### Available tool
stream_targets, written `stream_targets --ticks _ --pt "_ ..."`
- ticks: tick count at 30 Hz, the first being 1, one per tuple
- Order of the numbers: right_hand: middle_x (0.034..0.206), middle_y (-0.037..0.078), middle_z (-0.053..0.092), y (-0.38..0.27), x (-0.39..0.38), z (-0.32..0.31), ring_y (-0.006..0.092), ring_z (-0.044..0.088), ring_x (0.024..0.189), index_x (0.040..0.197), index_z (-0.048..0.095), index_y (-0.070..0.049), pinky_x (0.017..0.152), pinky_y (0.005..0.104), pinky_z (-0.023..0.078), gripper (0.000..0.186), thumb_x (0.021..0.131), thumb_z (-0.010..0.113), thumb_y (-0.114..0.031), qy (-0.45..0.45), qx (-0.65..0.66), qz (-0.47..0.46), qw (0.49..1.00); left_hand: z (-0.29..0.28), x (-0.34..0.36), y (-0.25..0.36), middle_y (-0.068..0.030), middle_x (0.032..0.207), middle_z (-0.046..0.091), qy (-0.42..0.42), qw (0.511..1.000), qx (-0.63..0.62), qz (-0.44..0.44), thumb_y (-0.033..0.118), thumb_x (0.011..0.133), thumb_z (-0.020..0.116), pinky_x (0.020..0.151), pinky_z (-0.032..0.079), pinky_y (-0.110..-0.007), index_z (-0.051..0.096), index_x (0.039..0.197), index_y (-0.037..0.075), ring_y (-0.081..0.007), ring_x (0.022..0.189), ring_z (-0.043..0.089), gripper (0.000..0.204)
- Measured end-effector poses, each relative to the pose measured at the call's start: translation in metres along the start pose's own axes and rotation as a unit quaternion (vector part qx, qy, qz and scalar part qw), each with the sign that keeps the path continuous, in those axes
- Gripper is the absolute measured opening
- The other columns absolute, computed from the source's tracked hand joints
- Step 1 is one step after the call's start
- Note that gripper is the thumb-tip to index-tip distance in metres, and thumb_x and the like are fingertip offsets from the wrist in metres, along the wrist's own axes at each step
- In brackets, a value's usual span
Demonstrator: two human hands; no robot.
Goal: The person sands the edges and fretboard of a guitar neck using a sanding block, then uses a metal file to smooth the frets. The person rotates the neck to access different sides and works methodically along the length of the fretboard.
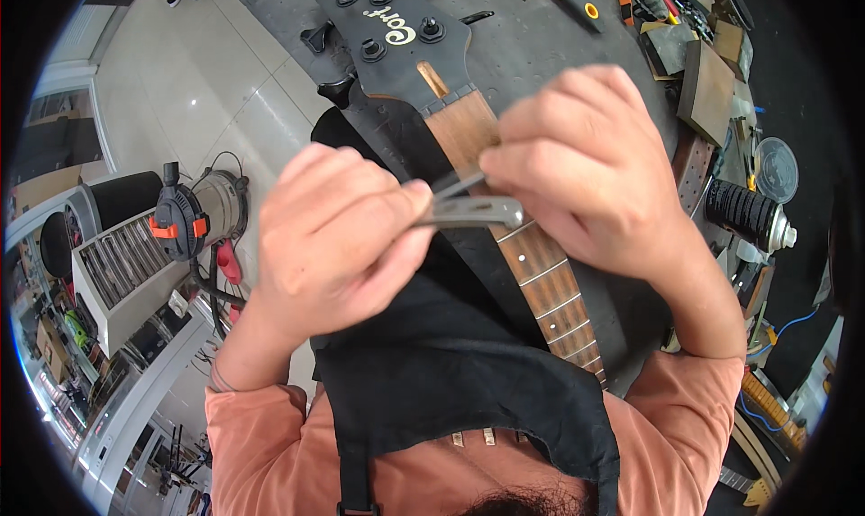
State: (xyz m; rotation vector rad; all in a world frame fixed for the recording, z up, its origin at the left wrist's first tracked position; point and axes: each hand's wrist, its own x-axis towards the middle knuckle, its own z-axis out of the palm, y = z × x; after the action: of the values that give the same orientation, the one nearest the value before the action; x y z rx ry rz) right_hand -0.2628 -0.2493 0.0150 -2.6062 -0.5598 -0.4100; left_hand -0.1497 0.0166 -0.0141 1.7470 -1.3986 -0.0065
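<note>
Head view: by the grip of the left hand point(338, 232), a grey metal tool point(473, 211) is held near the centre, its rounded end pointed to 3 o'clock. A thin metal strip point(458, 186), extended toward 2 o'clock, is pinched at its end by the right hand point(586, 169), slightly blurred. Beneath the tool, a guitar neck point(541, 268) is seen running toward 4 o'clock, its black headstock point(404, 76) placed at 12 o'clock above the dark surface point(518, 56). At 3 o'clock, a black spray can point(743, 214) is laid.
</note>
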Motion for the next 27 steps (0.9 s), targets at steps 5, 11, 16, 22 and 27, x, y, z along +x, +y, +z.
stream_targets --ticks 5,11,16,22,27 --pt "0.106 0.003 0.074 -0.005 0.001 0.001 0.0260 0.069 0.091 0.109 0.080 -0.011 0.088 0.0421 0.048 0.029 0.081 0.089 -0.005 -0.002 -0.009 0.025 1.000 -0.002 -0.005 0.003 -0.0091 0.084 0.075 -0.005 0.985 -0.110 -0.132 -0.004 0.089 0.093 0.066 0.047 -0.034 0.079 0.098 -0.001 -0.0191 0.070 0.067 0.017" --pt "0.109 0.002 0.074 0.017 0.032 0.014 0.0262 0.069 0.095 0.107 0.079 -0.013 0.088 0.0418 0.048 0.023 0.087 0.089 -0.006 0.070 -0.024 -0.027 0.997 -0.001 0.009 -0.018 -0.0076 0.080 0.070 0.089 0.994 0.043 -0.045 -0.005 0.085 0.093 0.066 0.048 -0.036 0.078 0.097 0.000 -0.0226 0.069 0.064 0.020" --pt "0.108 0.003 0.074 0.004 0.015 0.005 0.0273 0.068 0.091 0.109 0.080 -0.011 0.084 0.0419 0.047 0.036 0.075 0.091 -0.004 0.013 -0.030 -0.005 0.999 -0.004 0.001 -0.016 -0.0109 0.083 0.074 0.042 0.995 0.083 0.046 -0.011 0.078 0.092 0.066 0.046 -0.041 0.080 0.106 -0.002 -0.0271 0.069 0.065 0.032" --pt "0.110 0.004 0.075 -0.011 0.001 0.000 0.0284 0.069 0.091 0.108 0.080 -0.010 0.084 0.0417 0.048 0.035 0.076 0.089 -0.003 0.004 -0.013 0.013 1.000 0.000 -0.010 0.001 -0.0092 0.081 0.074 -0.002 0.990 -0.112 -0.091 -0.006 0.088 0.092 0.066 0.048 -0.036 0.077 0.099 -0.002 -0.0224 0.070 0.068 0.019" --pt "0.112 0.003 0.076 0.006 0.024 0.011 0.0278 0.069 0.096 0.105 0.078 -0.010 0.087 0.0407 0.048 0.026 0.083 0.091 -0.006 0.040 -0.046 -0.007 0.998 -0.003 0.000 -0.013 -0.0098 0.086 0.075 0.068 0.994 -0.041 -0.078 -0.009 0.091 0.091 0.068 0.051 -0.033 0.077 0.099 -0.004 -0.0192 0.073 0.067 0.017"
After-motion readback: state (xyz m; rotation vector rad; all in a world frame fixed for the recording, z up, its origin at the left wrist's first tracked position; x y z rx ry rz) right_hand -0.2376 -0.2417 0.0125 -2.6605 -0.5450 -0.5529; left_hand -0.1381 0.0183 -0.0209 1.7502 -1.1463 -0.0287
